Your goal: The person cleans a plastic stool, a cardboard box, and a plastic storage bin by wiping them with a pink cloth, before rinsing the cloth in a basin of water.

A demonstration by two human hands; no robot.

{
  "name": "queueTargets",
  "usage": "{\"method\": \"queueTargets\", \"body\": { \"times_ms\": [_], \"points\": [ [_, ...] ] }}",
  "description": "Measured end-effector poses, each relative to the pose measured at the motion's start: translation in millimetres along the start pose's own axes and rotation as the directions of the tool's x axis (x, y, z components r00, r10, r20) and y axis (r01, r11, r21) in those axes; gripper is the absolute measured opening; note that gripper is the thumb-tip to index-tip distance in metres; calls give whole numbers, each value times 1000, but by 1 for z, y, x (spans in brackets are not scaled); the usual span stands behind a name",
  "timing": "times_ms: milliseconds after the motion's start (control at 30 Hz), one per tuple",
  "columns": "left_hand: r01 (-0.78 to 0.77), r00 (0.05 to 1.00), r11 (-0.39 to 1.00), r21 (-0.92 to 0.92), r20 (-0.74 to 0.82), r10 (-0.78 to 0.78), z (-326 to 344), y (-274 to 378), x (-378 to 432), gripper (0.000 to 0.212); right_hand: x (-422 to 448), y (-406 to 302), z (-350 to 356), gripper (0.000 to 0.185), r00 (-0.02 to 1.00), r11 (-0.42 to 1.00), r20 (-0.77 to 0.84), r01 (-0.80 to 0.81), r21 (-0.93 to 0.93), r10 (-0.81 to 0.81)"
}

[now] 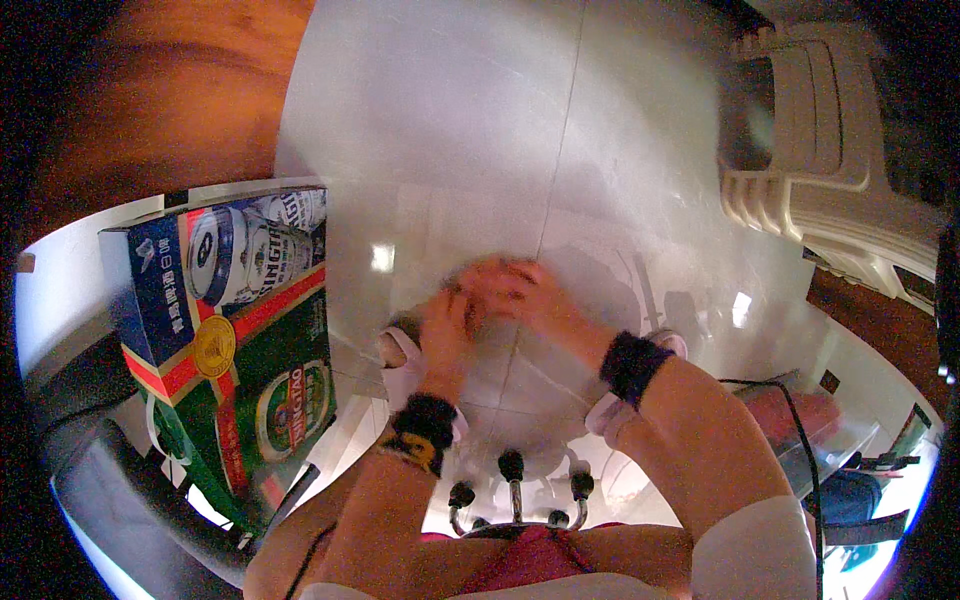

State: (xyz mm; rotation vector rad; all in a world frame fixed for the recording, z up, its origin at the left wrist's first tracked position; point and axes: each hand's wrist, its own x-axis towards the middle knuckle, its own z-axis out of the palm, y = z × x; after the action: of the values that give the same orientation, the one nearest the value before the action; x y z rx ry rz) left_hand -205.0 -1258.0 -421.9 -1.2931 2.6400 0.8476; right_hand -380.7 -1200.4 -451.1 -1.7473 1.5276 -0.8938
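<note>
My left hand (450, 319) and my right hand (536, 292) are close together in the middle of the view, above the tiled floor (450, 127). Both are blurred, with the fingers bent and overlapping near one another. Whether anything lies between them cannot be told. Each wrist wears a dark fuzzy band; the left one also has a yellow-and-black piece. Beyond and beside my hands, my light-coloured shoes (405, 367) show on the floor. Below them, near my lap, stand the black-tipped chrome legs of a stool (516, 487).
A Tsingtao beer carton (255, 330) stands at the left, beside a dark padded seat (135, 495). A wooden surface (187, 97) lies at the upper left. Stacked plastic stools or chairs (817, 135) are at the upper right. A clear bag with reddish contents (802, 420) and a black cable are at the right.
</note>
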Motion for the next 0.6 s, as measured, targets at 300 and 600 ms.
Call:
{"method": "queueTargets", "body": {
  "times_ms": [300, 600],
  "points": [
    [-32, 980, 999, -34, 195, 38, 57, 53, -148, 37, -85, -25, -30, 30, 838, 962, 490, 273, 4, -240],
    [15, 987, 978, -210, -155, -49, 3, 30, -16, 41, 55, -2, -75, 30, 948, 951, 311, 154, -268, -66]
  ]
}}
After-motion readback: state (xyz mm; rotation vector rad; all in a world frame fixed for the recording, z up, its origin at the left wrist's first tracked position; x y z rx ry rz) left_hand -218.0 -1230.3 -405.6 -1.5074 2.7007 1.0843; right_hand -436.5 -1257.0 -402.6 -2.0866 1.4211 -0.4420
